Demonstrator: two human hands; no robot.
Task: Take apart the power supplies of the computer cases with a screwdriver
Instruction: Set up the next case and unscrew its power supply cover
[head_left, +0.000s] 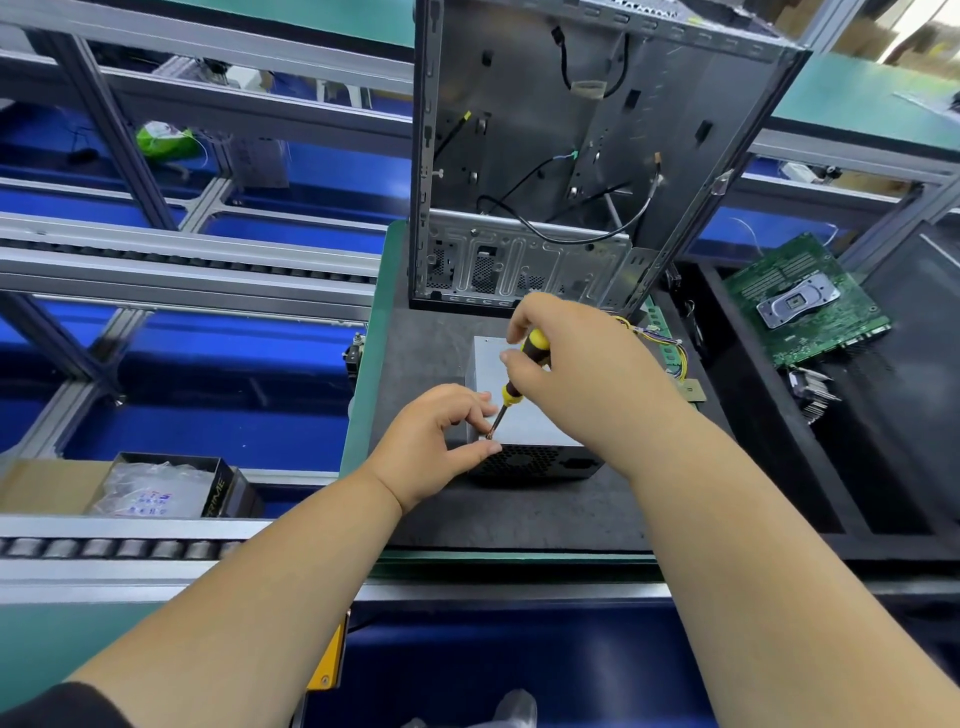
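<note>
A grey power supply (530, 421) lies on the dark mat (426, 353), its black fan grille facing me. My right hand (576, 364) grips a yellow and black screwdriver (519, 371), tilted, with its tip at the near left top corner of the power supply. My left hand (441, 441) pinches around the tip at that corner, thumb against the grille edge. Behind stands an open, emptied computer case (571, 156) with loose black cables inside. A bundle of coloured wires (660, 338) runs from the power supply's far right side.
A green motherboard (810, 301) lies in a black tray on the right, with a heatsink (810, 389) near it. At left are roller conveyor rails (156, 260) and a black box with plastic bags (166, 488). A green bench edge (363, 374) borders the mat.
</note>
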